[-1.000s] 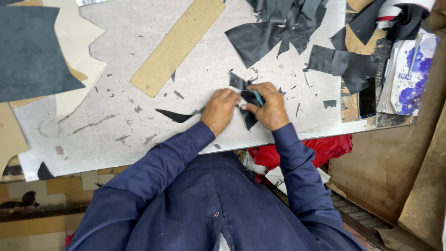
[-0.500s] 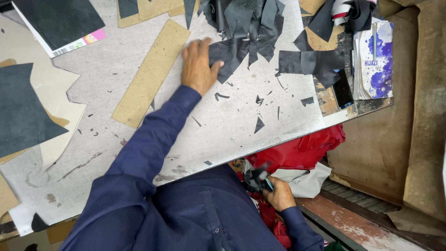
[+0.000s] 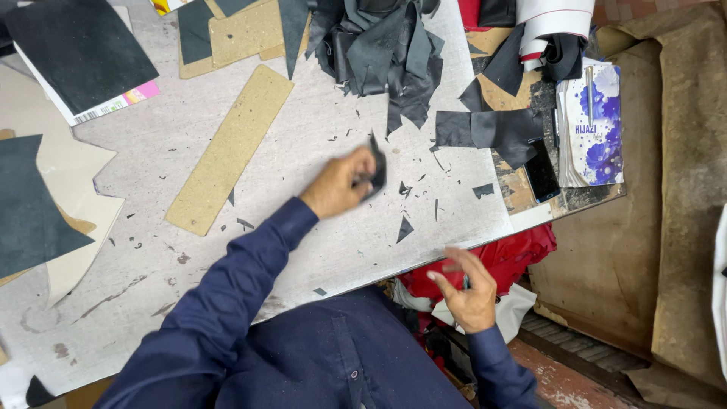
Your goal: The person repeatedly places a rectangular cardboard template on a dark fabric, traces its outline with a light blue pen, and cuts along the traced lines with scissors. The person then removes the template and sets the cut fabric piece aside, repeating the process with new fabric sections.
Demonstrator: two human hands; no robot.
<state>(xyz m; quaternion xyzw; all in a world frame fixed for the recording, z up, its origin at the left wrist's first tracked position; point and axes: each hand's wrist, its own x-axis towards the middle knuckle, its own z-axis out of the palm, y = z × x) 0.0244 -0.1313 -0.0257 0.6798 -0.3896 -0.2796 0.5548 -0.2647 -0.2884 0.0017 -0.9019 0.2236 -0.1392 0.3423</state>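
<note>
My left hand (image 3: 337, 185), blurred by motion, is over the middle of the grey worktable (image 3: 303, 144) and is closed on a small dark leather piece (image 3: 376, 171). A pile of dark leather offcuts (image 3: 386, 45) lies just beyond it at the far edge. My right hand (image 3: 466, 291) hovers off the table's near edge, above red cloth (image 3: 515, 257), fingers spread with nothing visible in them. Small dark scraps (image 3: 405, 229) dot the table between the hands.
A long cardboard strip (image 3: 231, 148) lies left of my left hand. Dark sheets (image 3: 79, 53) and pale card (image 3: 72, 204) sit at the left. A dark folded leather piece (image 3: 488, 130), a phone (image 3: 542, 173) and a blue-flowered white bag (image 3: 594, 125) are on the right.
My left hand pulled back from the offcut pile with a dark piece in it. My right hand rose from my lap toward the table edge; the tool it held is no longer visible.
</note>
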